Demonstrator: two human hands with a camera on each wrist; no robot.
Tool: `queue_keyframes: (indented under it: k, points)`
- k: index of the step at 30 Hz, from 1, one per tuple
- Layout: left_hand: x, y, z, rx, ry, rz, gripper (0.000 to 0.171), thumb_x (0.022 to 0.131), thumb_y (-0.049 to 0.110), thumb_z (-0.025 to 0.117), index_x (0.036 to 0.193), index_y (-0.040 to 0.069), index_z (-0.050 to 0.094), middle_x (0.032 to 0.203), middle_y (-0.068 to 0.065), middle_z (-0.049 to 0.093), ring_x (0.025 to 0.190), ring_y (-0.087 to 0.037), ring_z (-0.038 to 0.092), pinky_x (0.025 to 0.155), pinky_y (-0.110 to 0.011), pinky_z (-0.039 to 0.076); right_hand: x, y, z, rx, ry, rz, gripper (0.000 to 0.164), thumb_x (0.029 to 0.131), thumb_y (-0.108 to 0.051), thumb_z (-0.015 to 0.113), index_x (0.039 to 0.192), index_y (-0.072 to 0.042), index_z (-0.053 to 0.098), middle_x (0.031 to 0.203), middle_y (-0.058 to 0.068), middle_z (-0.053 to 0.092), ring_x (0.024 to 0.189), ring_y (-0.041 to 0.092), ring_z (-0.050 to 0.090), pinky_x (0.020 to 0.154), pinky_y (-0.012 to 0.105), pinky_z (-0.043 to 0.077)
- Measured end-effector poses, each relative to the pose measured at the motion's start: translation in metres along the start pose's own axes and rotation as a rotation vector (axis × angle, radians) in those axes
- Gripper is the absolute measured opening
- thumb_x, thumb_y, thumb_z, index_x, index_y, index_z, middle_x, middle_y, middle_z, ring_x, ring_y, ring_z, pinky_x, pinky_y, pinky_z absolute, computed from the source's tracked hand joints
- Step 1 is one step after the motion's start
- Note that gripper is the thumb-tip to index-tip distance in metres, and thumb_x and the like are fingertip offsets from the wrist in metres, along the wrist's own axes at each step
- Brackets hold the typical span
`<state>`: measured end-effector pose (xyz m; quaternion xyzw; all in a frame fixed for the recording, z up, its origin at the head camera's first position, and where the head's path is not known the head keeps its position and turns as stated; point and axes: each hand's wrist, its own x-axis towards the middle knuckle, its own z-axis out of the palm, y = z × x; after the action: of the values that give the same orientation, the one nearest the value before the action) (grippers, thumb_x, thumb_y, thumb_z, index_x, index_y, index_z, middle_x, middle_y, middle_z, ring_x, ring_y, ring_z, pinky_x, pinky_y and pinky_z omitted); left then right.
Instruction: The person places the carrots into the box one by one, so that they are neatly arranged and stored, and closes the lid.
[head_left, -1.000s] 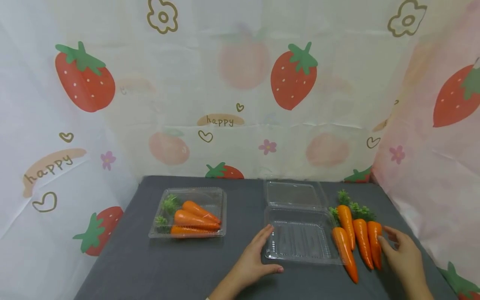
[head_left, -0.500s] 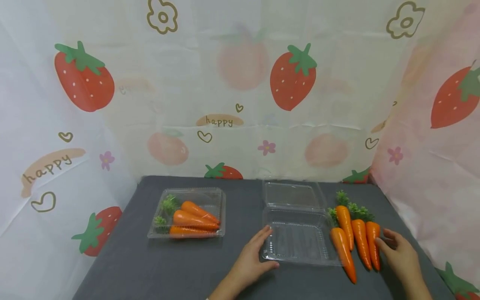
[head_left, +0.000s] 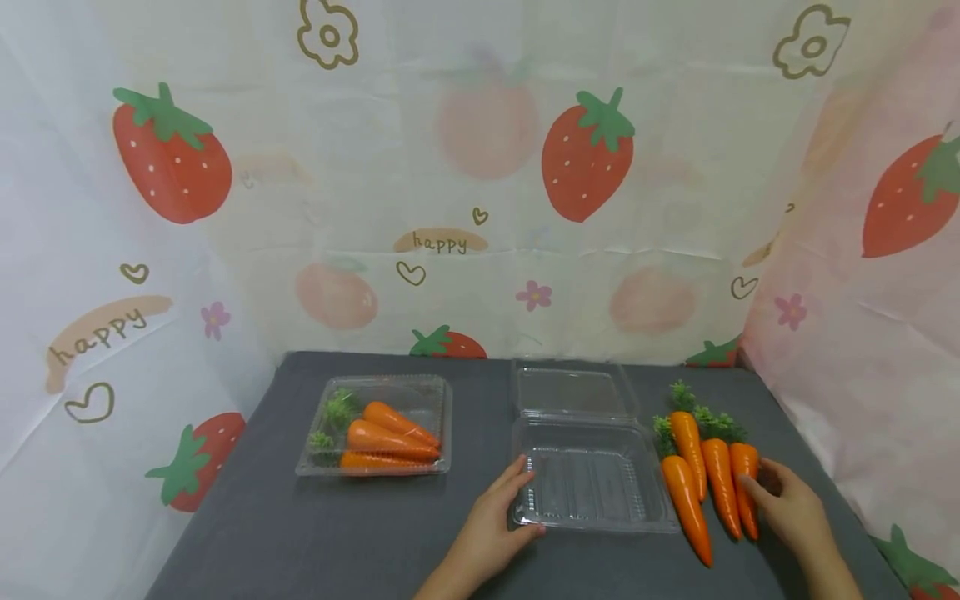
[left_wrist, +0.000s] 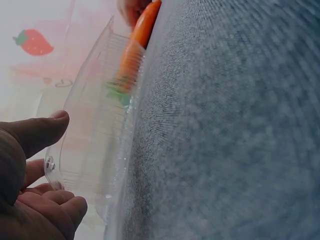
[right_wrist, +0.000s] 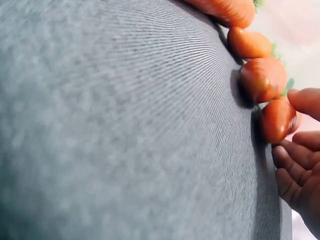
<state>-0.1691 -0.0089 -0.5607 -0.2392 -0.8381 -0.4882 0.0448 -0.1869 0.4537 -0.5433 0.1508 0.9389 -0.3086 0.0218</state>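
On the dark table, an open clear plastic container has nothing in it, its lid folded back. My left hand holds its near left corner, the thumb in front and the fingers along the left side; the left wrist view shows the rim between them. Several orange carrots with green tops lie to the right of it. My right hand pinches the rightmost carrot, with the thumb over its top and the fingers at its right side. In the right wrist view this carrot sits between thumb and fingers.
A closed clear container with several carrots inside stands at the left. The leftmost loose carrot lies close beside the open container's right edge. A printed strawberry curtain encloses the back and sides of the table.
The open container has slid a little to the left along with my left hand. My right hand has come slightly left, its thumb now over the rightmost carrot. The carrots lie nearly as before.
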Motion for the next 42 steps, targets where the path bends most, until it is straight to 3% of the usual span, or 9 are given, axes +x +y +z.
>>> queue_keyframes:
  k: [9, 13, 26, 32, 38, 42]
  points:
    - [-0.006, -0.004, 0.001, -0.059, 0.03, -0.001, 0.07, 0.079, 0.014, 0.088, 0.142, 0.005, 0.058, 0.161, -0.011, 0.043, 0.145, -0.032, 0.044, 0.12, -0.043, 0.037, 0.001, -0.008, -0.007, -0.059, 0.023, 0.046, 0.089, 0.1, -0.06, 0.053, 0.143, 0.018, 0.043, 0.137, 0.035, 0.056, 0.122, 0.055, 0.052, 0.096, 0.063, 0.047]
    - [-0.008, -0.005, 0.004, -0.09, 0.026, -0.002, 0.07, 0.081, 0.016, 0.087, 0.144, 0.005, 0.057, 0.161, -0.01, 0.042, 0.146, -0.033, 0.043, 0.121, -0.042, 0.037, 0.0, -0.012, -0.014, -0.095, 0.007, 0.053, 0.091, 0.097, -0.063, 0.056, 0.138, 0.018, 0.049, 0.131, 0.034, 0.061, 0.117, 0.054, 0.056, 0.092, 0.062, 0.05]
    - [-0.009, -0.006, 0.0, -0.097, 0.012, -0.045, 0.073, 0.081, 0.017, 0.087, 0.145, 0.005, 0.056, 0.162, -0.008, 0.042, 0.147, -0.031, 0.041, 0.121, -0.043, 0.036, -0.002, -0.002, -0.014, -0.012, 0.049, 0.075, 0.079, 0.099, -0.054, 0.06, 0.14, 0.013, 0.052, 0.129, 0.03, 0.065, 0.117, 0.051, 0.057, 0.092, 0.061, 0.049]
    - [-0.011, -0.009, -0.001, -0.096, 0.026, -0.025, 0.071, 0.081, 0.017, 0.087, 0.144, 0.004, 0.057, 0.161, -0.01, 0.043, 0.146, -0.032, 0.043, 0.121, -0.041, 0.036, -0.005, -0.006, -0.018, 0.036, 0.133, 0.054, 0.071, 0.101, -0.046, 0.06, 0.142, 0.011, 0.051, 0.132, 0.03, 0.063, 0.118, 0.05, 0.057, 0.092, 0.059, 0.048]
    - [-0.011, -0.009, -0.002, -0.106, 0.036, -0.031, 0.07, 0.081, 0.016, 0.087, 0.143, 0.003, 0.058, 0.161, -0.009, 0.043, 0.146, -0.031, 0.043, 0.121, -0.043, 0.035, -0.006, -0.021, -0.026, 0.08, 0.174, 0.093, 0.071, 0.101, -0.045, 0.06, 0.146, 0.009, 0.048, 0.137, 0.03, 0.06, 0.118, 0.047, 0.059, 0.087, 0.054, 0.052]
    - [-0.01, -0.01, -0.003, -0.109, 0.034, -0.036, 0.071, 0.081, 0.017, 0.087, 0.143, 0.003, 0.057, 0.161, -0.009, 0.043, 0.147, -0.031, 0.042, 0.121, -0.044, 0.034, -0.011, -0.028, -0.03, 0.078, 0.182, 0.052, 0.072, 0.101, -0.048, 0.06, 0.146, 0.007, 0.049, 0.137, 0.029, 0.06, 0.117, 0.046, 0.061, 0.075, 0.039, 0.055]
